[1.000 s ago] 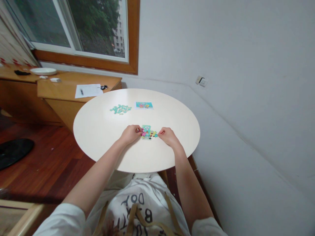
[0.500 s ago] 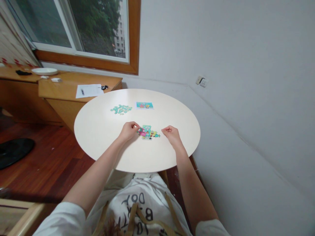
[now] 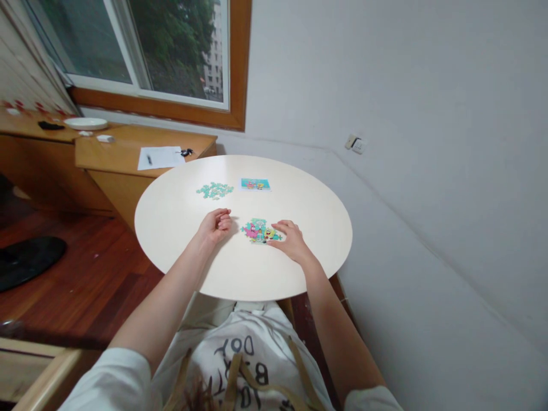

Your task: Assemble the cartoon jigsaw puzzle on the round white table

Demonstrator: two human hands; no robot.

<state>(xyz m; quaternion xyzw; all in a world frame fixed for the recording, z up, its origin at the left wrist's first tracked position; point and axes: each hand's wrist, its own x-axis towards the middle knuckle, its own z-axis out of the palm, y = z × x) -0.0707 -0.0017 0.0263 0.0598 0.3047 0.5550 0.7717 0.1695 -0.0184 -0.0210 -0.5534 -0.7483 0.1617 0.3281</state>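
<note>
A partly joined jigsaw puzzle [image 3: 259,224] lies flat near the middle of the white round table, showing a pink figure and a yellow figure on turquoise. My right hand [image 3: 291,242] reaches around its right end, thumb at the near edge and fingers at the far edge, gripping it between them. Left of the puzzle and apart from it, my left hand [image 3: 216,226] is turned with its fingers curled in; whatever they may hold is hidden. Farther back lies a loose pile of turquoise puzzle pieces [image 3: 214,190], and beside it a picture card [image 3: 255,184] with similar figures.
The round table [image 3: 180,228] stands close to the wall on the right. A wooden desk [image 3: 124,140] at the back left carries a sheet of paper [image 3: 160,158], keys [image 3: 187,152] and a white plate [image 3: 85,123]. A black round base [image 3: 32,255] rests on the floor.
My left hand has left the puzzle's left edge, moved left and turned over with curled fingers. My right hand has come in leftward from beside the puzzle, spreading thumb and fingers around its right end.
</note>
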